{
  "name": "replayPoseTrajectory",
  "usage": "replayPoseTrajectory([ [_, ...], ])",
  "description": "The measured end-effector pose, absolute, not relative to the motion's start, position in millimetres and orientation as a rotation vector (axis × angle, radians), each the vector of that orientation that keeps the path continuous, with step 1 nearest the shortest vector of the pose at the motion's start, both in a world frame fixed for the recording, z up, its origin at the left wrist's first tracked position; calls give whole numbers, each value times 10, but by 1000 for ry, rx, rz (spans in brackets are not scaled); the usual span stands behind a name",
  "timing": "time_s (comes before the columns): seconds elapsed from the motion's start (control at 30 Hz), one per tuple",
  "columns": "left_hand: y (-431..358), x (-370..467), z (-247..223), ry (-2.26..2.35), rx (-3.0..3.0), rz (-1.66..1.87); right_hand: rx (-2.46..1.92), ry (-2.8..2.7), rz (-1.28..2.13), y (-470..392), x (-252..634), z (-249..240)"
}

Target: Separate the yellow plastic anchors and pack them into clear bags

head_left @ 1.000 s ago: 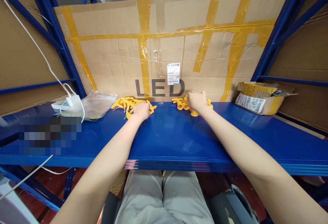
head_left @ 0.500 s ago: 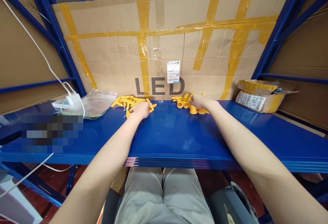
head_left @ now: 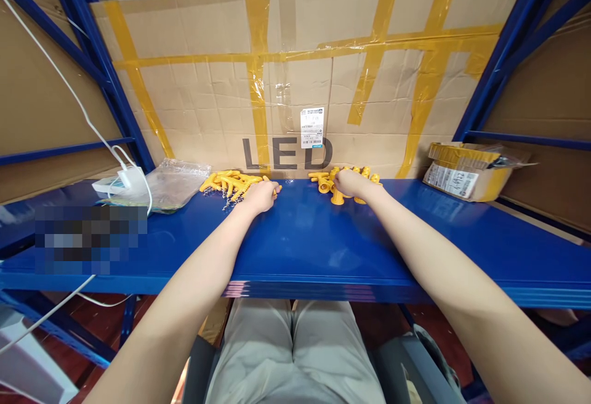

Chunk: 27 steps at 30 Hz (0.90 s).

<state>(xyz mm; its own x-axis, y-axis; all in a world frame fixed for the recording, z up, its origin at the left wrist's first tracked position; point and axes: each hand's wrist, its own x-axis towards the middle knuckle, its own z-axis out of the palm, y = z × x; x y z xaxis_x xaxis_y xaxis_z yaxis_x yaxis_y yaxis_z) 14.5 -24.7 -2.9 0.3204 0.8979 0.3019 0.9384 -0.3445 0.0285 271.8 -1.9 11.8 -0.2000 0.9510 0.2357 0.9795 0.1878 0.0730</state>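
On the left of the blue shelf lies a pile of yellow branching plastic pieces [head_left: 226,183] with small metal chains [head_left: 227,197]. My left hand [head_left: 261,196] is closed at the right side of this pile, and a yellow piece [head_left: 277,190] sticks out past its fingers. Farther right, a cluster of yellow plastic pieces with flared round ends [head_left: 324,187] stands and lies near the cardboard. My right hand [head_left: 351,183] is closed over that cluster. One flared yellow piece [head_left: 337,197] shows below its fingers, which are mostly hidden.
A cardboard sheet [head_left: 207,102] with yellow tape and "LED" print closes off the back. A clear plastic bag [head_left: 178,185] and a white plug with cable [head_left: 132,178] lie left. A small opened carton [head_left: 462,176] sits right. Blue posts [head_left: 484,84] flank the shelf [head_left: 305,244].
My right hand has shifted left, and the flared yellow piece below it has moved left too. My left hand has moved slightly right, with a yellow piece at its fingers.
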Motion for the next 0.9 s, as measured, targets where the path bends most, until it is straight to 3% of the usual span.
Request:
replayPoseTrajectory([
  [0.43,-147,339,-238,-1578,-2830,-713,-1823,-2342,-267,-123,2415,84],
  [0.6,-263,300,-91,-1542,-2610,-469,-1758,-2348,-212,-102,2353,66],
  [0.9,-560,253,307,-2276,-2178,133,-1741,-2246,68,-194,2360,42],
])
